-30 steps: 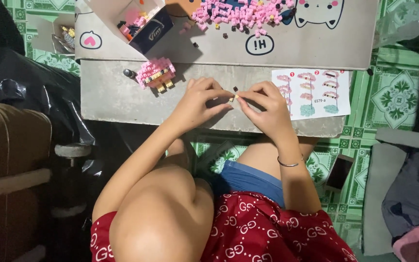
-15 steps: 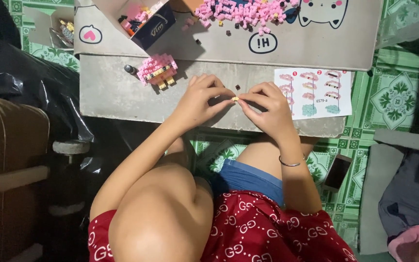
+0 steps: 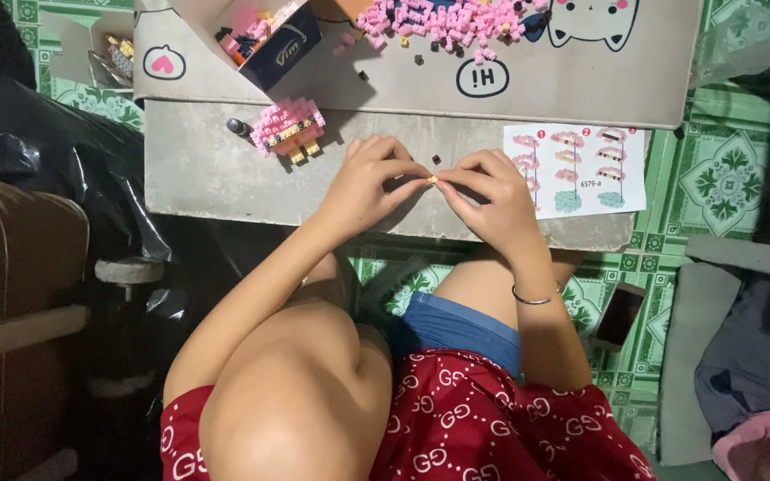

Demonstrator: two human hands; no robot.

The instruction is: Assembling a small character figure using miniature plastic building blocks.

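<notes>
Yellow, and very small: a tiny block piece (image 3: 433, 179) sits pinched between the fingertips of both hands, just above the grey counter (image 3: 207, 178). Compared with a second ago the hands have barely shifted (the head camera has drifted a little, which accounts for most of the apparent change), so the work on this one piece looks to be a fine fitting step that is not yet finished.

The left hand (image 3: 363, 183) is curled, thumb and forefinger closed together on the piece from its side. The right hand (image 3: 492, 191) meets it from the other side, its fingertips likewise pressed onto the same piece; a thin bangle (image 3: 532, 299) circles that wrist. Neither hand rests flat; both hover low over the counter's near edge.

A single dark stud (image 3: 437, 159) lies on the counter just beyond the fingertips. Further left stands a partly built pink and yellow block figure (image 3: 287, 127), apart from the hands. A printed instruction sheet (image 3: 577, 169) lies just beside the right hand. At the far side, on a pale board with a cat drawing, is a heap of loose pink blocks (image 3: 438, 20) and an open dark box (image 3: 269, 40) with more pieces.
</notes>
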